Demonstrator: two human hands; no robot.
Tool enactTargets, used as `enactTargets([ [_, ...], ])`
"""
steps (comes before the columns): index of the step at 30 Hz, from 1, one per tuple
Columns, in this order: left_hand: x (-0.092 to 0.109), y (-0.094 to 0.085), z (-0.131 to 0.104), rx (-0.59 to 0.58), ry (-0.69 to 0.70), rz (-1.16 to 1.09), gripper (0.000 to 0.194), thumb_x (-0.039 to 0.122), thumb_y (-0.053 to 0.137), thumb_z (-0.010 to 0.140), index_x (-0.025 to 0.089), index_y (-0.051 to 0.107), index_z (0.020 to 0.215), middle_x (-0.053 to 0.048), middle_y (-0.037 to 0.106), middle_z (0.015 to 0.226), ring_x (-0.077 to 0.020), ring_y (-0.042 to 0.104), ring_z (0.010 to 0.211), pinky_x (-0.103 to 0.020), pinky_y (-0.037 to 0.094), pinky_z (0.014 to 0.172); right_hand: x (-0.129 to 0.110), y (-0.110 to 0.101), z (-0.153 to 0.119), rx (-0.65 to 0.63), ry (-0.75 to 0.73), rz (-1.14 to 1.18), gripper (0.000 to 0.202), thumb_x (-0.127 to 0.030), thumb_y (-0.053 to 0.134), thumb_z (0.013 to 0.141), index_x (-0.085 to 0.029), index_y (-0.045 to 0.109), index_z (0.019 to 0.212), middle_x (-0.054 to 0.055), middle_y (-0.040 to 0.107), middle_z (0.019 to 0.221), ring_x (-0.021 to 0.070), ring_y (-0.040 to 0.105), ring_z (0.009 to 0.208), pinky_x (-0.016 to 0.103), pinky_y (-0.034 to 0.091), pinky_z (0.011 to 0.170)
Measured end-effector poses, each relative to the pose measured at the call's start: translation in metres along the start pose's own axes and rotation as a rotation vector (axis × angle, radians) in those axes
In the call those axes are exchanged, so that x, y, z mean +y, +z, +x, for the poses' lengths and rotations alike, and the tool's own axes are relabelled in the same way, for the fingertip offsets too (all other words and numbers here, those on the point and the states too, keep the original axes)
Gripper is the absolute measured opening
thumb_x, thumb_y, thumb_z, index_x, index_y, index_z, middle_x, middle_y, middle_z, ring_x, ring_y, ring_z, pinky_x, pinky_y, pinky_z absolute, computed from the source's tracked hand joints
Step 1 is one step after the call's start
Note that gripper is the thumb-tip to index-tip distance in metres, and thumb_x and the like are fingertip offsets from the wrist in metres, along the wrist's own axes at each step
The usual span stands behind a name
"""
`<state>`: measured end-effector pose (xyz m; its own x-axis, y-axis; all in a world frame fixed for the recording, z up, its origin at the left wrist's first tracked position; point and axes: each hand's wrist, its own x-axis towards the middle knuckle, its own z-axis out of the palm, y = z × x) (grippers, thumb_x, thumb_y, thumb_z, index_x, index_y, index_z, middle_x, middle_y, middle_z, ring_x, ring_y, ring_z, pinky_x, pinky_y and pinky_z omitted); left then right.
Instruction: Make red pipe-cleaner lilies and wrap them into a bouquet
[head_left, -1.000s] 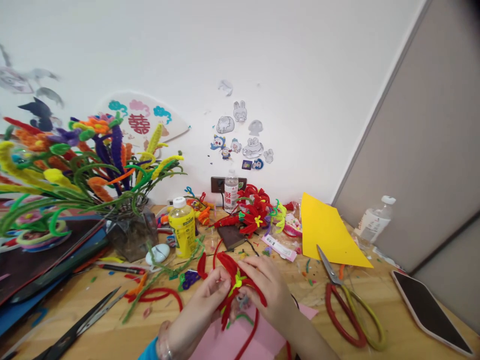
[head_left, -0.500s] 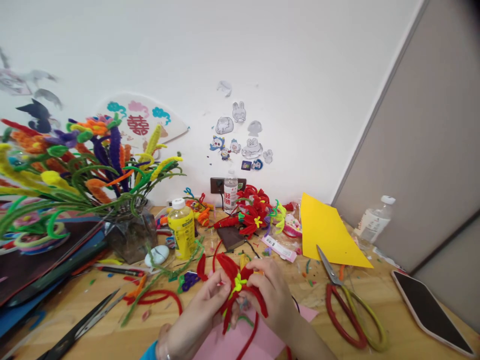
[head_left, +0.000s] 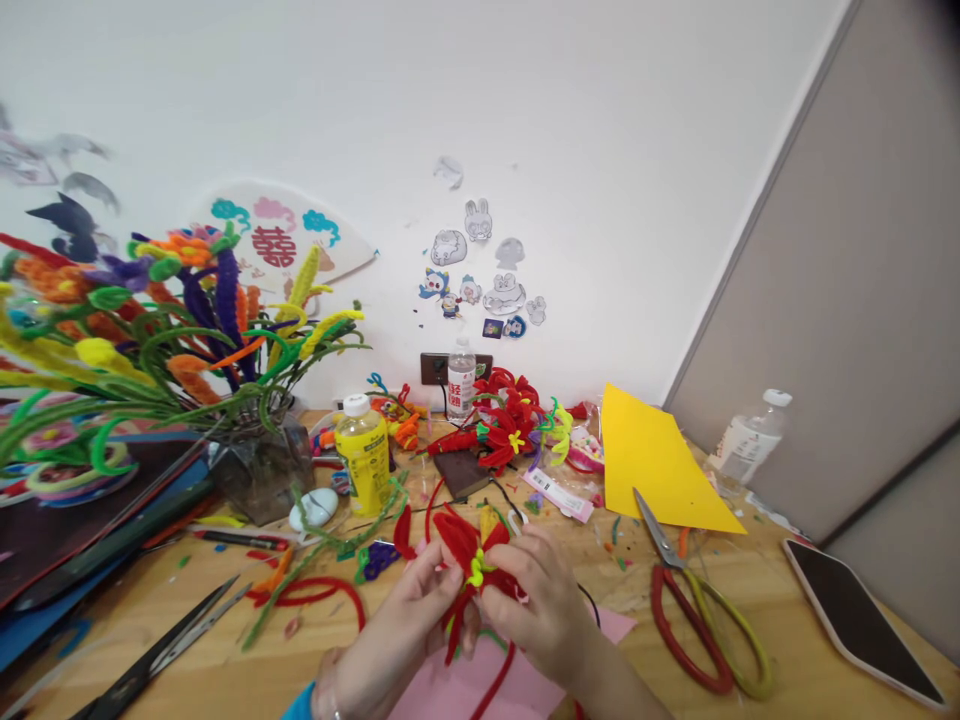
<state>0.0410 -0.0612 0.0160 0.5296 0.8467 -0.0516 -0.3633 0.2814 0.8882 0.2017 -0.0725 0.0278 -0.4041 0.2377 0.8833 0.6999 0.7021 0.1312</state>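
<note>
Between my hands is a red pipe-cleaner flower with a bright yellow-green centre. My left hand pinches it from the left, thumb and fingers closed near the middle. From the other side my right hand is closed on the right petals, its thumb beside the yellow centre. Part of the petals there is hidden by the fingers. Below the hands lies a pink sheet, crossed by a red pipe cleaner.
Scissors with red and yellow handles and a phone lie right; black scissors lie left. A yellow bottle, a vase of pipe-cleaner flowers, red flowers and yellow card stand or lie farther back.
My right hand has shifted slightly left, its thumb now close to the flower's centre and its fingers over the right petals. My left hand keeps its hold.
</note>
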Motion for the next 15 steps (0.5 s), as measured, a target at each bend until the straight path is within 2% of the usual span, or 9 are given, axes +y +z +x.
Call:
enactTargets([
  [3, 0.0028, 0.0015, -0.0007, 0.03, -0.023, -0.001, 0.019, 0.036, 0.057, 0.08, 0.02, 0.054, 0.09, 0.004, 0.054, 0.062, -0.0089, 0.051, 0.051, -0.02, 0.04, 0.048, 0.0015, 0.0002, -0.0032, 0.008, 0.007, -0.004, 0.023, -0.012, 0.039, 0.089, -0.019, 0.057, 0.076, 0.003, 0.059, 0.087, 0.0142, 0.053, 0.083, 0.034, 0.042, 0.084],
  [8, 0.0097, 0.0079, -0.0035, 0.14, -0.029, -0.069, 0.018, 0.027, 0.065, 0.074, 0.022, 0.058, 0.091, 0.002, 0.059, 0.077, -0.0097, 0.055, 0.07, -0.022, 0.045, 0.068, 0.0073, 0.0009, -0.0099, 0.028, 0.111, 0.016, 0.007, -0.02, 0.051, 0.085, -0.016, 0.057, 0.088, 0.007, 0.06, 0.089, 0.0185, 0.053, 0.086, 0.038, 0.043, 0.083],
  [10, 0.0092, 0.009, -0.0035, 0.165, 0.007, -0.07, 0.016, 0.027, 0.065, 0.074, 0.022, 0.059, 0.088, 0.002, 0.058, 0.075, -0.0086, 0.053, 0.064, -0.021, 0.045, 0.065, 0.0077, 0.0006, -0.0102, 0.028, 0.129, 0.015, 0.011, -0.026, 0.053, 0.085, -0.016, 0.057, 0.089, 0.007, 0.06, 0.085, 0.0189, 0.054, 0.082, 0.039, 0.043, 0.082],
  [13, 0.0065, 0.008, -0.0019, 0.194, 0.071, -0.03, 0.017, 0.029, 0.066, 0.072, 0.021, 0.06, 0.086, 0.003, 0.057, 0.071, -0.0071, 0.047, 0.054, -0.02, 0.043, 0.057, 0.0065, -0.0003, -0.0093, 0.024, 0.139, 0.019, 0.024, -0.035, 0.046, 0.088, -0.015, 0.058, 0.089, 0.008, 0.06, 0.082, 0.02, 0.055, 0.08, 0.04, 0.043, 0.08],
  [15, 0.0054, 0.0068, -0.0006, 0.215, 0.119, 0.015, 0.021, 0.031, 0.067, 0.072, 0.021, 0.06, 0.088, 0.002, 0.059, 0.076, -0.0075, 0.047, 0.054, -0.02, 0.043, 0.056, 0.0057, -0.0009, -0.0085, 0.038, 0.147, 0.01, 0.025, -0.033, 0.042, 0.09, -0.014, 0.059, 0.089, 0.008, 0.059, 0.081, 0.0202, 0.055, 0.079, 0.041, 0.043, 0.079],
])
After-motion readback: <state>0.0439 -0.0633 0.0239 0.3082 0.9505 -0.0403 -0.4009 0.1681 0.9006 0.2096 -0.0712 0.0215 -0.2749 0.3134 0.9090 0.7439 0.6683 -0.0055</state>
